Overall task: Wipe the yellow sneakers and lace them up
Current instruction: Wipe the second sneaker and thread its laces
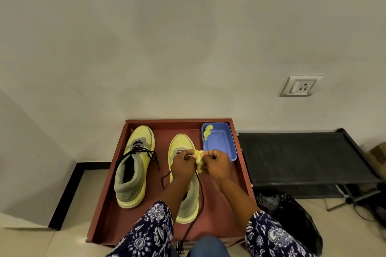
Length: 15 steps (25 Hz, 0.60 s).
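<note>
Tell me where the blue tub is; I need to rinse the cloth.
The blue tub sits in the far right corner of the red tray, beside the right sneaker.

Two bare forearms reach forward from floral-patterned sleeves, converging so the hands sit close together, knuckles facing up. The left hand has its fingers curled tightly inward in a pinch. The right hand mirrors it just beside, fingers curled under in the same pinching fist, thumbs nearly meeting.
</note>
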Available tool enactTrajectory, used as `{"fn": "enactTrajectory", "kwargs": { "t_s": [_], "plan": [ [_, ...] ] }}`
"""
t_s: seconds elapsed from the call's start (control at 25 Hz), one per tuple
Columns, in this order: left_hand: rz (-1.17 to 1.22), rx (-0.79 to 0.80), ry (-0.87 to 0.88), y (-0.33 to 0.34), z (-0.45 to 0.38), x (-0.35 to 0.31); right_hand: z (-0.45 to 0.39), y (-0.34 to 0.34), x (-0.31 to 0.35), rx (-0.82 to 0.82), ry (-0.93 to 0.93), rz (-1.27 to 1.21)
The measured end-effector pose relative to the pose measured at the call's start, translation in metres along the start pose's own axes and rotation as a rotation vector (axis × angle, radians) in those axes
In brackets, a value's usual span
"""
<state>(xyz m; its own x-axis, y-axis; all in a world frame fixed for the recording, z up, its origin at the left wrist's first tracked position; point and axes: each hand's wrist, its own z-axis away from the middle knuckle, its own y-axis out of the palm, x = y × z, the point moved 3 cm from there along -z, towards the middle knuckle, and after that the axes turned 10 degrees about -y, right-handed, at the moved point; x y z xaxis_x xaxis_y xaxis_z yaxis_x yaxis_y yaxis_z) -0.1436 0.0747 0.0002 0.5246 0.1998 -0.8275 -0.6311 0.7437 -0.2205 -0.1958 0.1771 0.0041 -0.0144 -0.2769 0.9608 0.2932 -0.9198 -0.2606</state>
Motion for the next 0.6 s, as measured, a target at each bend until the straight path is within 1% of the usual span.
{"fn": "enactTrajectory", "kwargs": {
  "t_s": [0.16, 0.28, 0.36, 0.44, 0.48, 0.52, 0.6],
  "plan": [
    [0.163, 0.099, -0.081, -0.014, 0.019, 0.013, 0.027, 0.008, -0.002, 0.072, 0.096, -0.182],
    [0.168, 0.208, -0.112, -0.024, 0.032, 0.02, 0.048, 0.016, -0.005, 0.153, 0.133, -0.266],
    [0.09, 0.296, -0.135, -0.03, 0.037, 0.025, 0.058, 0.019, -0.016, 0.152, 0.139, -0.235],
    [0.016, 0.395, -0.155, -0.035, 0.043, 0.03, 0.065, 0.017, -0.025, 0.095, 0.142, -0.183],
    [-0.041, 0.418, -0.133, -0.038, 0.045, 0.031, 0.066, 0.016, -0.029, 0.06, 0.148, -0.164],
    [-0.134, 0.402, -0.078, -0.041, 0.046, 0.031, 0.068, 0.014, -0.032, 0.026, 0.152, -0.143],
    [-0.462, 0.278, 0.128, -0.05, 0.049, 0.028, 0.073, 0.009, -0.034, -0.05, 0.155, -0.089]
  ]
}}
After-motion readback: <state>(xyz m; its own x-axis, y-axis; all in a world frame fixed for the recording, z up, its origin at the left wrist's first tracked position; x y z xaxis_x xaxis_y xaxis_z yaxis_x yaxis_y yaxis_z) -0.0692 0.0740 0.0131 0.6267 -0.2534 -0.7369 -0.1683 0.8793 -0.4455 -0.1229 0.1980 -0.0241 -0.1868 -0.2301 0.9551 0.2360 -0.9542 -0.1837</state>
